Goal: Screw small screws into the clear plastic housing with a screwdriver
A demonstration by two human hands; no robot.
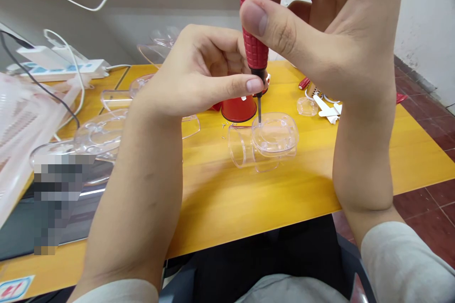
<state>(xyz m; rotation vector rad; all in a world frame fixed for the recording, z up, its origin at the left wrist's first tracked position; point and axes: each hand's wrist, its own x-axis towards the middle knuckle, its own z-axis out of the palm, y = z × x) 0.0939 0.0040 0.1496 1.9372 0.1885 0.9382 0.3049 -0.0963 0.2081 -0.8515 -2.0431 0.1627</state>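
Note:
My right hand (313,33) grips the red handle of a screwdriver (255,23), which stands nearly upright. Lower down, my left hand (216,66) pinches the black collar of the same screwdriver between thumb and fingers. The metal shaft points down onto the left part of a clear plastic housing (275,133); a screw under the tip is too small to make out. This housing has a rounded top and a tube on its left side, and it lies on the yellow table (220,199). Tiny screws (223,126) are scattered just left of it.
A red cup-like piece (239,109) stands behind the housing. White plastic parts (329,110) and a small clear piece (307,106) lie to the right. More clear plastic parts (101,130), a power strip (64,68) with cables and a plastic bag (31,123) crowd the left.

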